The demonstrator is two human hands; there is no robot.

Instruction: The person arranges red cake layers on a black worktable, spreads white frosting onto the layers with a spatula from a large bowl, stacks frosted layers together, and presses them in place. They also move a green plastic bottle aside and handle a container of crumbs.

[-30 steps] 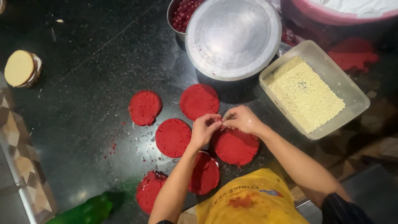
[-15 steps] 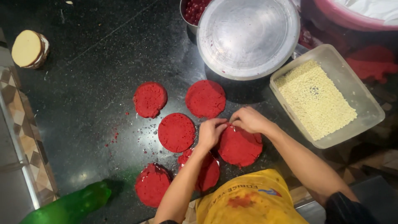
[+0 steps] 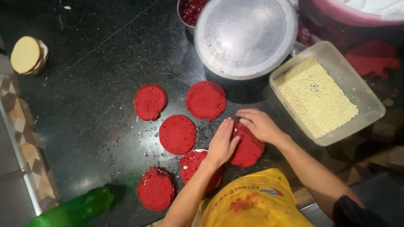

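Several flat round red patties lie on a black counter [image 3: 92, 96]. My left hand [image 3: 222, 143] and my right hand [image 3: 260, 125] both press on the edges of one red patty [image 3: 249, 148] at the counter's near side, cupping it from left and top. A second patty [image 3: 192, 163] lies partly under my left wrist. Others sit at the upper middle [image 3: 205, 100], the upper left [image 3: 150, 102], the centre [image 3: 177, 134] and the near left [image 3: 155, 188].
A clear tub of pale crumbs [image 3: 320, 96] stands to the right. A large metal lid [image 3: 246, 35] covers a pot behind the patties, with a bowl of red bits [image 3: 191, 10] beside it. A green bottle [image 3: 71, 210] lies at the bottom left; a wooden-topped jar [image 3: 26, 54] sits far left.
Both hands have settled lower onto the same patty, fingers flatter against it. The view has shifted slightly.
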